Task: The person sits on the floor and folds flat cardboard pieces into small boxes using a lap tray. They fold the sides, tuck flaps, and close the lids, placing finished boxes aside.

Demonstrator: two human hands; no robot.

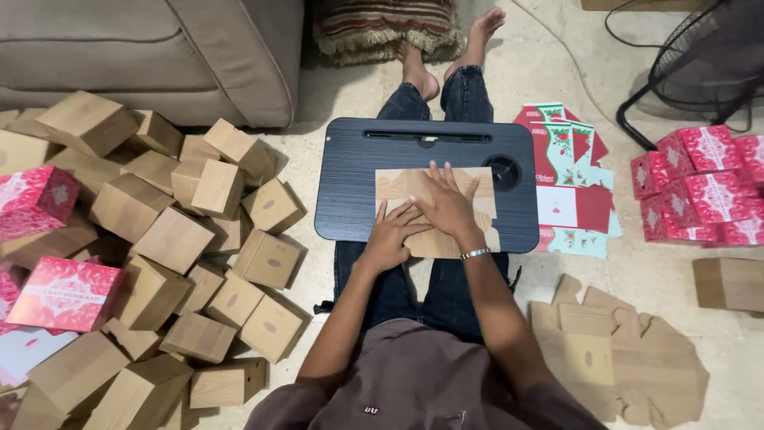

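Floor: pale stone tiles (660, 275), person sitting with legs stretched toward the far side.
Lap tray: black board (350, 171) lying across the knees, round cup hollow at its right.
Cardboard sheet: flat wood-print blank (398, 185) on the tray, right of centre.
Left hand (390, 235): fingers spread, pressing flat on the sheet's near edge, gripping nothing.
Right hand (447, 203): open palm down on the sheet, overlapping the left; bracelet at the wrist.
Left side: heap of folded wood-print boxes (175, 239), some red boxes (68, 293) among them.
Right side: red printed sleeves (569, 163), finished red boxes (700, 187), flat blanks (621, 358) nearer.
Far: beige sofa (159, 48), striped cushion (386, 28), fan (708, 56).
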